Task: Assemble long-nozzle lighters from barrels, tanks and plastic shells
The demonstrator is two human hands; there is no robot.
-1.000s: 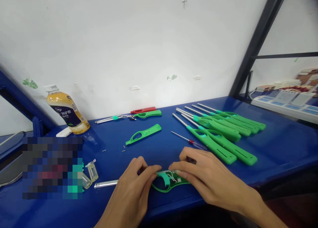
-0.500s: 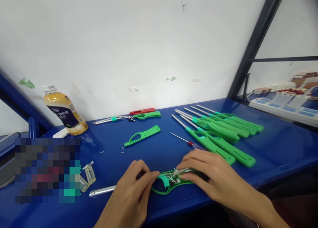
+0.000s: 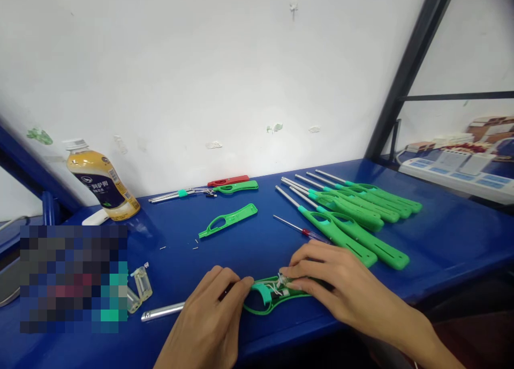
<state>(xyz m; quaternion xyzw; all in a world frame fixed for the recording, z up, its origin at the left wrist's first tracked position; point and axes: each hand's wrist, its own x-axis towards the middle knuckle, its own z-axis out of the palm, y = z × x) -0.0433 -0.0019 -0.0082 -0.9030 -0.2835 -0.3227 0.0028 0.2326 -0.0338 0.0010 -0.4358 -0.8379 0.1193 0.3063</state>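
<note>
An opened green long-nosed lighter [image 3: 263, 311] lies at the table's front edge, with a teal trigger [image 3: 264, 293] and white wires inside. My left hand [image 3: 214, 310] pinches its front end, and the metal tube [image 3: 163, 311] sticks out to the left. My right hand [image 3: 333, 280] is closed over the handle half, its fingertips on the clear fuel tank [image 3: 283, 279]; most of the tank is hidden beneath the hand. Beyond lie an empty green shell half [image 3: 231, 219] and a screwdriver [image 3: 303, 231] with a red and clear handle.
Several assembled green lighters [image 3: 361, 213] lie at the right. Lighter parts [image 3: 182, 193] and a red shell [image 3: 228, 180] rest by the wall. At the left are a drink bottle [image 3: 102, 181], clear tanks [image 3: 142, 284] and a blurred-out patch. Small screws [image 3: 195, 248] lie mid-table.
My right fingers have lowered with the fuel tank, which now sits deeper in the green handle and shows less. My left hand keeps its hold. The view has shifted slightly.
</note>
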